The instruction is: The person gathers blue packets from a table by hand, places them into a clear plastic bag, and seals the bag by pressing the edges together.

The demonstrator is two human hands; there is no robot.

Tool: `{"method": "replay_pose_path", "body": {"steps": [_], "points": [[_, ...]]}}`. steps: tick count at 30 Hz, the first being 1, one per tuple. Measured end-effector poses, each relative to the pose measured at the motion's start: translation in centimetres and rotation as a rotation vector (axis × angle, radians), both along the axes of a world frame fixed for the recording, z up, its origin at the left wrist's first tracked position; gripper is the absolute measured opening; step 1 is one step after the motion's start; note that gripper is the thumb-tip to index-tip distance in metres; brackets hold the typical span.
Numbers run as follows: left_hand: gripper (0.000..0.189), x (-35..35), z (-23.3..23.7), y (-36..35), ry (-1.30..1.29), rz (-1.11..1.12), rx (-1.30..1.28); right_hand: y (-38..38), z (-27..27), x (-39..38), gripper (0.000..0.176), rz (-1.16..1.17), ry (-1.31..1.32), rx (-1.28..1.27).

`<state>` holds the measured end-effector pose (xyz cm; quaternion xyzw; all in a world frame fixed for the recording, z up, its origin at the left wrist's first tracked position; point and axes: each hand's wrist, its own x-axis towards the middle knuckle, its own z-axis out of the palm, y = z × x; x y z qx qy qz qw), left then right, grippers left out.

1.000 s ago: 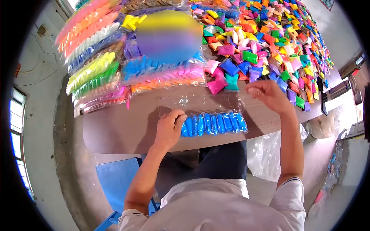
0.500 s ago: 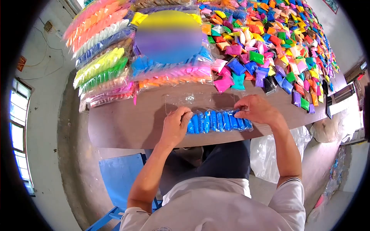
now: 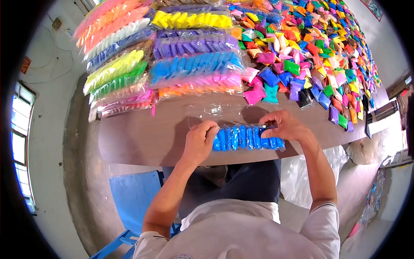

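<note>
A clear plastic bag holding a row of several blue packets (image 3: 242,137) lies near the table's front edge, its empty clear part stretching behind the row. My left hand (image 3: 199,140) pinches the bag at the left end of the row, thumb and fingers pressed together. Over the right end, my right hand (image 3: 284,125) has its thumb and forefinger curved apart, touching the bag and packets from above. Whether its fingertips grip any plastic is hard to tell.
Bags of sorted packets, yellow (image 3: 192,20), purple and blue among them, are stacked at the back left. A heap of loose coloured packets (image 3: 302,56) covers the back right. A blue chair (image 3: 136,198) stands below the table's left side.
The thumb and forefinger of my right hand have shifted slightly on the packets at the right end. My left hand keeps its hold. The whole view has shifted a little.
</note>
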<state>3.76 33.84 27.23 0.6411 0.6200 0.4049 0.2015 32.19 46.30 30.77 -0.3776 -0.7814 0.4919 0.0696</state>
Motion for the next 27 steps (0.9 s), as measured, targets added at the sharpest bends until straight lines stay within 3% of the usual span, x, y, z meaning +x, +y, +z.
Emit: {"method": "replay_pose_path", "body": {"steps": [5, 8, 10, 11, 13, 17, 19, 20, 22, 27], "points": [[0.020, 0.2, -0.1, 0.0, -0.041, -0.005, 0.026, -1.0, 0.6, -2.6, 0.051, 0.016, 0.197, 0.162], [0.019, 0.1, 0.0, -0.1, -0.046, -0.008, -0.008, -0.3, -0.4, -2.9, 0.057, 0.166, 0.052, 0.219], [0.019, 0.2, -0.1, -0.1, -0.027, -0.005, 0.009, 0.0, 0.0, -2.8, 0.059, 0.197, -0.111, 0.054], [0.019, 0.2, -0.1, -0.1, -0.008, -0.008, 0.021, 0.0, 0.2, -3.0, 0.059, 0.205, -0.110, 0.056], [0.018, 0.3, -0.1, -0.1, -0.028, -0.003, 0.008, -0.3, 0.3, -3.3, 0.055, 0.201, 0.020, 0.310], [0.018, 0.4, 0.1, -0.1, -0.051, 0.000, -0.016, -0.6, 1.2, -5.5, 0.053, 0.178, 0.123, 0.239], [0.018, 0.3, 0.3, -0.1, -0.045, -0.002, -0.027, -0.4, -0.3, -6.4, 0.058, 0.327, 0.064, 0.373], [0.017, 0.3, 0.3, -0.1, -0.043, -0.005, -0.040, -0.1, -0.1, -6.6, 0.058, 0.329, 0.065, 0.376], [0.017, 0.3, -0.1, -0.2, -0.040, -0.007, -0.002, 0.4, 0.0, -6.9, 0.061, 0.348, -0.035, 0.084], [0.018, 0.4, -0.4, -0.3, -0.054, 0.002, 0.039, -1.0, 1.4, -7.8, 0.049, 0.270, 0.049, 0.212]]}}
